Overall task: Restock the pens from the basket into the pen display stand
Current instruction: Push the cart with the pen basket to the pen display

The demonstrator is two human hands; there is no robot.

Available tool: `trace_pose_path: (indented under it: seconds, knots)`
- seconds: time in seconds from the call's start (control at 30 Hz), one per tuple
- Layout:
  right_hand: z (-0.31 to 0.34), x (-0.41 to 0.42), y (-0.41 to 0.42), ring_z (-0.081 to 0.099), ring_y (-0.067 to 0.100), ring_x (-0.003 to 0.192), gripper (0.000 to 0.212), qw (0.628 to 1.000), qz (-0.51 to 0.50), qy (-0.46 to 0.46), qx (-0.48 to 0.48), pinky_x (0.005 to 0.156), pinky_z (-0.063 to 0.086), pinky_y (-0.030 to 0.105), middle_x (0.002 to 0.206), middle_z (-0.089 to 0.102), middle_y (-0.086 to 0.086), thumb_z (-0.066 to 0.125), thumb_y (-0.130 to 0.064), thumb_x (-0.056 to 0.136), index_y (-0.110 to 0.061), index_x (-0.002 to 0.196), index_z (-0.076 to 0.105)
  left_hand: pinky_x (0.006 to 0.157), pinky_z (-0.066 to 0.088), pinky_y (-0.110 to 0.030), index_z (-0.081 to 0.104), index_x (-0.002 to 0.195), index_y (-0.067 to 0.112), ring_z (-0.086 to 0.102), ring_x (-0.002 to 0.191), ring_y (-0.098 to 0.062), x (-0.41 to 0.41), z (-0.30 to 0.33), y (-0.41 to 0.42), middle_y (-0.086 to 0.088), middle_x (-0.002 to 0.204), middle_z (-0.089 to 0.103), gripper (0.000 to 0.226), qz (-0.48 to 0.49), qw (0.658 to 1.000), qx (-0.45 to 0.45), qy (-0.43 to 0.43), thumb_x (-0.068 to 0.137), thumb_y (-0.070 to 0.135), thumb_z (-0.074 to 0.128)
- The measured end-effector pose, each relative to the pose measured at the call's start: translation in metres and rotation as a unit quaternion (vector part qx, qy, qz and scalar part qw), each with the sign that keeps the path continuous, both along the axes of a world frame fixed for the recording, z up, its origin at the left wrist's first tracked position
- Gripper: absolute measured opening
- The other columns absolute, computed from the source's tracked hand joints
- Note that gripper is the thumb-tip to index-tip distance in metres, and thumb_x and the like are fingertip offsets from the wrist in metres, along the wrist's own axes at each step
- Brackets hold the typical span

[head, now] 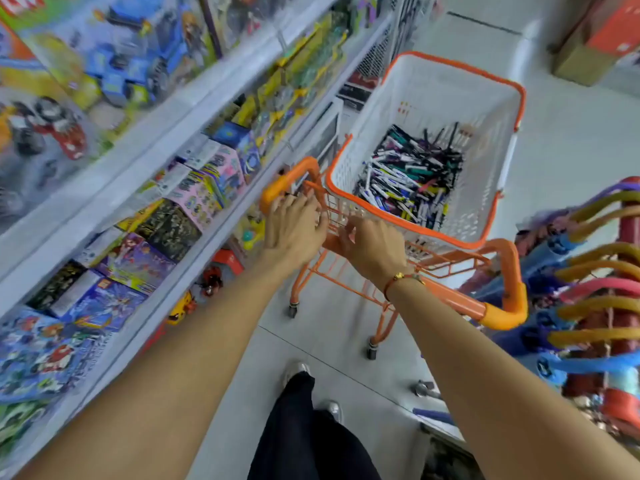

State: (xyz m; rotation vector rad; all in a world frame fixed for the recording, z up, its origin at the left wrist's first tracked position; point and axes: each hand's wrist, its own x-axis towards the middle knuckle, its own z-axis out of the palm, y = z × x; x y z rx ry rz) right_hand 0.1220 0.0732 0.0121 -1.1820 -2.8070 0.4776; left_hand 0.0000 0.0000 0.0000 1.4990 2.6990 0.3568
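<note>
Both the left hand (294, 221) and the right hand (372, 249) rest loose-fingered on the cart handle (498, 299), the pens (408, 178) heaped in the basket (450, 81) just beyond them; a hard shove could tip it.

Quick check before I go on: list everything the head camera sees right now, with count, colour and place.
White plastic basket with orange rim: one, sits on the cart, centre right.
Loose pens: many, mixed black, white, blue, heaped in the basket's bottom.
Orange metal cart: one, on castors, on the grey floor.
Boxed toys: many, multicoloured, on white shelves at left.
Foam-covered hoops: several, yellow, pink, blue, stacked at right edge.
Cardboard box: one, brown, top right.
Pen display stand: not in view.
Left hand: fingers on the cart frame.
Right hand: beside it, red cord bracelet.
</note>
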Motion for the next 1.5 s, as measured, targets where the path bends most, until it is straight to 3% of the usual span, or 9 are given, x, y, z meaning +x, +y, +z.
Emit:
trace_pose_path:
  seconds: [0.2,0.37,0.5,0.67,1.0,1.13,1.27,1.43,1.5]
  knots:
    - [-0.019,0.066,0.007,0.052,0.022,0.056,0.070,0.999,-0.036,-0.026,-0.019,0.050,0.038,0.029,0.059,0.052,0.002,0.026,-0.068,0.093,-0.011,0.071,0.060,0.111,0.021,-0.038,0.071,0.109,0.016,0.052,0.116,-0.027,0.024,-0.011,0.003,-0.008,0.113,0.069,0.046,-0.039,0.998,-0.054,0.008,0.102,0.040,0.032]
    - [-0.021,0.090,0.010,0.054,0.019,0.054,0.074,0.994,0.029,-0.093,0.055,0.051,0.044,0.029,0.061,0.056,0.001,0.027,-0.080,0.084,-0.016,0.075,0.062,0.096,0.036,-0.039,0.073,0.099,0.009,0.058,0.104,-0.033,0.031,-0.003,0.011,-0.017,0.103,0.069,0.067,-0.055,0.988,-0.143,0.030,0.098,0.059,0.029]
    - [-0.020,0.127,0.014,0.060,0.019,0.059,0.086,0.993,-0.013,-0.114,-0.021,0.052,0.047,0.029,0.067,0.064,0.005,0.027,-0.090,0.067,-0.013,0.071,0.063,0.073,0.038,-0.034,0.070,0.096,0.005,0.062,0.101,-0.034,0.046,-0.002,0.002,-0.019,0.106,0.068,0.063,-0.086,0.985,-0.147,0.029,0.097,0.057,0.034]
    - [-0.017,0.150,-0.014,0.053,0.015,0.053,0.086,0.994,-0.027,-0.103,-0.001,0.046,0.033,0.021,0.064,0.063,0.001,0.024,-0.089,0.059,-0.015,0.074,0.064,0.068,0.036,-0.033,0.060,0.076,0.009,0.063,0.091,-0.034,0.065,-0.004,-0.022,-0.017,0.095,0.069,0.058,-0.135,0.980,-0.141,0.036,0.097,0.055,0.032]
    - [-0.026,0.148,-0.102,0.048,0.015,0.049,0.085,0.988,-0.067,-0.085,0.106,0.050,0.034,0.025,0.053,0.046,-0.006,0.011,-0.091,0.060,-0.019,0.065,0.057,0.059,0.037,-0.030,0.044,0.053,0.014,0.049,0.060,-0.023,0.059,-0.012,-0.094,-0.005,0.058,0.048,0.063,-0.116,0.987,-0.108,0.008,0.096,0.059,0.033]
    - [-0.025,0.148,-0.131,0.046,0.015,0.048,0.083,0.987,-0.082,-0.078,0.112,0.048,0.031,0.025,0.054,0.049,-0.004,0.012,-0.090,0.060,-0.018,0.062,0.054,0.057,0.037,-0.029,0.047,0.054,0.013,0.052,0.059,-0.024,0.058,-0.013,-0.121,-0.004,0.054,0.045,0.064,-0.124,0.985,-0.116,-0.001,0.096,0.059,0.033]
    - [-0.027,0.154,-0.159,0.052,0.018,0.050,0.084,0.987,-0.081,-0.070,0.119,0.051,0.042,0.028,0.054,0.053,0.000,0.013,-0.090,0.062,-0.016,0.057,0.052,0.058,0.035,-0.031,0.055,0.063,0.009,0.050,0.062,-0.025,0.066,-0.012,-0.147,-0.008,0.061,0.052,0.063,-0.116,0.986,-0.123,-0.003,0.096,0.057,0.033]
    - [-0.028,0.166,-0.195,0.056,0.017,0.054,0.082,0.988,-0.083,-0.080,0.101,0.052,0.042,0.027,0.058,0.058,0.000,0.015,-0.091,0.063,-0.018,0.058,0.051,0.063,0.037,-0.032,0.063,0.111,0.021,0.061,0.089,-0.034,0.074,-0.011,-0.186,-0.013,0.093,0.065,0.045,-0.168,0.971,-0.163,0.044,0.101,0.045,0.027]
    - [-0.027,0.175,-0.212,0.055,0.018,0.053,0.075,0.989,-0.083,-0.082,0.095,0.052,0.044,0.028,0.057,0.057,0.000,0.025,-0.090,0.068,-0.019,0.056,0.047,0.073,0.042,-0.036,0.064,0.114,0.020,0.061,0.093,-0.035,0.082,-0.010,-0.202,-0.014,0.096,0.065,0.052,-0.166,0.969,-0.183,0.027,0.102,0.049,0.023]
